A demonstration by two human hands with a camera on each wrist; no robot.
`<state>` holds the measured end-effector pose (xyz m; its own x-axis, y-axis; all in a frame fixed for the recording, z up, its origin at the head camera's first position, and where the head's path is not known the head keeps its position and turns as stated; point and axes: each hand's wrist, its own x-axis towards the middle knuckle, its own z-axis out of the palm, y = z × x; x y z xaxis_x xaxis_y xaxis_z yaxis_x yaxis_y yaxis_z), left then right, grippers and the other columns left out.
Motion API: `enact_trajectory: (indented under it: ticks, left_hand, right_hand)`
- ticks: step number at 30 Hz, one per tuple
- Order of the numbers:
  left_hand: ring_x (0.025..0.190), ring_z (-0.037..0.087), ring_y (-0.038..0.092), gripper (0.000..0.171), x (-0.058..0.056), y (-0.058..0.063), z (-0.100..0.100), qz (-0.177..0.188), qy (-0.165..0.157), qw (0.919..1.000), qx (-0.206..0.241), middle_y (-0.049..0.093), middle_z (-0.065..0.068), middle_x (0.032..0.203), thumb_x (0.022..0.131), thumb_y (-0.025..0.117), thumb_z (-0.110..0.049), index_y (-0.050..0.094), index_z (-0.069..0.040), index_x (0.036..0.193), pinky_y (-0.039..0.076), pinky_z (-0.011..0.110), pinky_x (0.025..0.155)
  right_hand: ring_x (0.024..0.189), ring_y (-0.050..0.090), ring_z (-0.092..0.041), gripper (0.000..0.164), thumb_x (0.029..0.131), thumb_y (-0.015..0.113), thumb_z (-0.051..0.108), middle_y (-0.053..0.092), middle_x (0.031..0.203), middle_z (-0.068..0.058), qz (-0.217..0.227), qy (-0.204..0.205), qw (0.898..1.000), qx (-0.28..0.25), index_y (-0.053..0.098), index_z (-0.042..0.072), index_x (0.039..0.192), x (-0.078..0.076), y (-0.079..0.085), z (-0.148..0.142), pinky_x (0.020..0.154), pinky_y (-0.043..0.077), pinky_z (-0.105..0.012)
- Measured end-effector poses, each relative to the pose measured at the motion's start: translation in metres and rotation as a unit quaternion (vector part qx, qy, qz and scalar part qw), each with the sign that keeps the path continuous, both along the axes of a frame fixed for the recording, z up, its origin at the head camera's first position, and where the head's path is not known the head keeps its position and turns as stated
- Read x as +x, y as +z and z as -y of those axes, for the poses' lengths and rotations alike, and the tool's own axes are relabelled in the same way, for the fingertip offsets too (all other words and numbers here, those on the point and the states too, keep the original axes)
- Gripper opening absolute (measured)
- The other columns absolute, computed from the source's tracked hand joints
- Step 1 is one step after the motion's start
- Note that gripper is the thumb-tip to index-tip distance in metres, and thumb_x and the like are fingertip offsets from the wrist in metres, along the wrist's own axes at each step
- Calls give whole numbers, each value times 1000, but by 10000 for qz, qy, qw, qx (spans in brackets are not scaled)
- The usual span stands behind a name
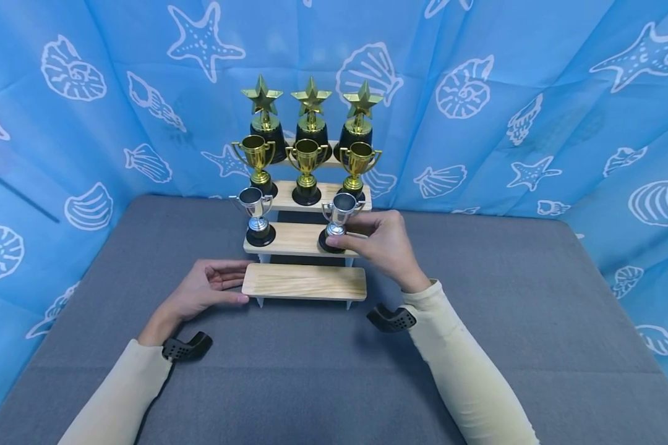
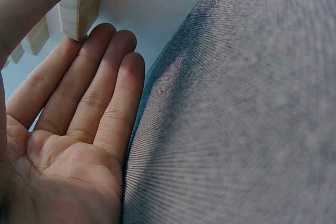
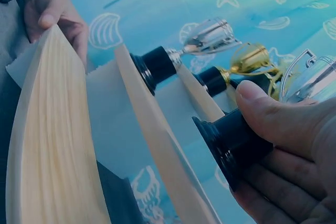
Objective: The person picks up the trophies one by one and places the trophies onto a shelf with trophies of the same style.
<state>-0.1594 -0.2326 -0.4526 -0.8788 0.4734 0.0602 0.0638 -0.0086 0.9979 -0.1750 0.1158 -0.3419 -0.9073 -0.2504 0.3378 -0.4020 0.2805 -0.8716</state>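
Note:
A stepped wooden display stand holds trophies on its boards. My right hand (image 1: 388,244) grips a silver trophy cup (image 1: 342,209) by its black base, thumb in front, at the right end of the second board (image 1: 295,238) from the bottom. In the right wrist view, the black base (image 3: 231,140) hangs tilted between thumb and fingers beside that board. A matching silver trophy cup (image 1: 254,204) stands at the board's left end. My left hand (image 1: 203,289) is at the left end of the bare lowest board (image 1: 303,281), thumb at its front corner, with straight fingers (image 2: 105,98) alongside the stand's end.
Three gold trophy cups (image 1: 307,154) stand on the board above, and three gold star trophies (image 1: 312,102) on the top board behind. Grey cloth (image 1: 289,371) covers the table. A blue curtain (image 1: 479,148) with white shells and starfish hangs at the back.

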Motion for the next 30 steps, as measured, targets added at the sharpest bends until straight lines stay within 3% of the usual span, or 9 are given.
enact_trajectory:
  ticks: [6,30]
  left_hand:
    - [118,15,65,72,0,-1,0,-54,-30,10000,32,56,28,139,77,78,16,42,21,139,54,33,101]
    - [117,15,65,74,0,0,0,33,17,10000,-68,52,34,141,77,79,15,41,21,140,54,33,101]
  right_hand:
    - [94,75,-19,29,77,91,12,78,100,-9,24,-13,10000,51,80,2,102,-2,-1,13,83,63,-27]
    - [84,75,-14,32,78,90,18,78,98,-7,56,-156,9985,519,80,5,105,-11,-5,47,72,63,-25]
